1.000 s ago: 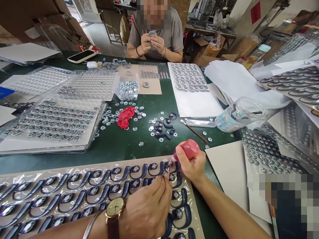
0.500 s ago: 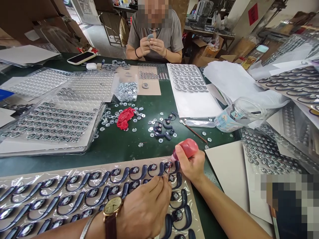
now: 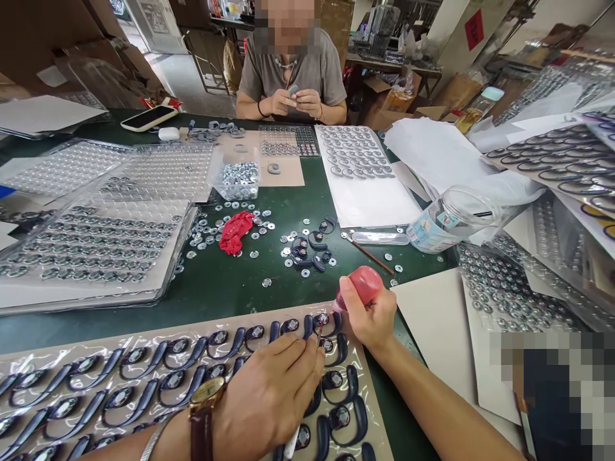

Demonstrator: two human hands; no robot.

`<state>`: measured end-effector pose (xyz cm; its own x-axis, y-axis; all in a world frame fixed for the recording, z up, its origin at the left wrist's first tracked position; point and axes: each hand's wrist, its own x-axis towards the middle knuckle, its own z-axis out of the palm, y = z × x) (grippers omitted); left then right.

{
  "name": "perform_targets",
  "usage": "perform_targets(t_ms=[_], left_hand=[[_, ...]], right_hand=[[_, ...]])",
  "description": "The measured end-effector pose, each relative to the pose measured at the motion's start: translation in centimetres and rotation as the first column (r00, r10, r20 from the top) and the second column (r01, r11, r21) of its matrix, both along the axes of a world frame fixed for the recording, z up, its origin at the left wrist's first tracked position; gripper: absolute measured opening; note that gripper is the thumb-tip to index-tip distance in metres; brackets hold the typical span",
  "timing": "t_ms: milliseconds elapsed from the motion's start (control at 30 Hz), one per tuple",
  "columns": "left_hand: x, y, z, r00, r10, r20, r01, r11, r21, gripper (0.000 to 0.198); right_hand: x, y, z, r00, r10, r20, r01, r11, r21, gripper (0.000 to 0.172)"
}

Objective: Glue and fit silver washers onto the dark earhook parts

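Note:
Rows of dark blue hook-shaped parts, each with a round metal piece, lie in a clear plastic tray [image 3: 158, 334] on brown card. My left hand [image 3: 271, 390] is closed like a pen grip over the tray. It holds a thin pointed tool [image 3: 321, 328]; its tip meets a hook part in the far right corner, and a pale end shows below the palm. My right hand [image 3: 372, 317] is wrapped round a soft red squeeze bottle [image 3: 366, 285]. The bottle's nozzle points down-left, close beside the tool's tip. Whether the nozzle touches the part I cannot tell.
Ahead lie loose dark hook parts [image 3: 312, 246], washers and a crumpled red cloth [image 3: 236, 232]. A tub of washers [image 3: 240, 182] stands behind. Filled trays [image 3: 96, 246] are stacked left; a clear jar [image 3: 435, 224] stands right. Across the table, a person's hands [image 3: 295, 102] hold a small grey piece.
The whole view has shifted slightly. My two hands stay at the same corner part, and the pale end of the tool now shows under my left hand. The co-worker's hands have lowered a little.

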<state>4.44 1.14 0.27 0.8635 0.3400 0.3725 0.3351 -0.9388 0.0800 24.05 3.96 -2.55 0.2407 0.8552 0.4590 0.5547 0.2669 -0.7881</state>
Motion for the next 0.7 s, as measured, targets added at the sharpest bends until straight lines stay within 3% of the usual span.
perform_targets(t_ms=[400, 567, 700], left_hand=[[-0.1, 0.5, 0.7, 0.999, 0.007, 0.036, -0.006, 0.999, -0.038, 0.03], [-0.7, 1.3, 0.7, 0.989, 0.008, 0.146, 0.023, 0.977, -0.211, 0.034], [-1.1, 1.6, 0.3, 0.976, 0.069, 0.209, 0.01, 0.935, -0.354, 0.033]], right_hand=[[0.0, -0.2, 0.2, 1.0, 0.03, -0.002, -0.03, 0.998, -0.046, 0.036], [-0.4, -0.5, 0.4, 0.994, 0.094, -0.053, -0.102, 0.982, -0.158, 0.037], [-0.7, -0.6, 0.0, 0.982, 0.079, -0.172, -0.101, 0.988, -0.119, 0.036]])
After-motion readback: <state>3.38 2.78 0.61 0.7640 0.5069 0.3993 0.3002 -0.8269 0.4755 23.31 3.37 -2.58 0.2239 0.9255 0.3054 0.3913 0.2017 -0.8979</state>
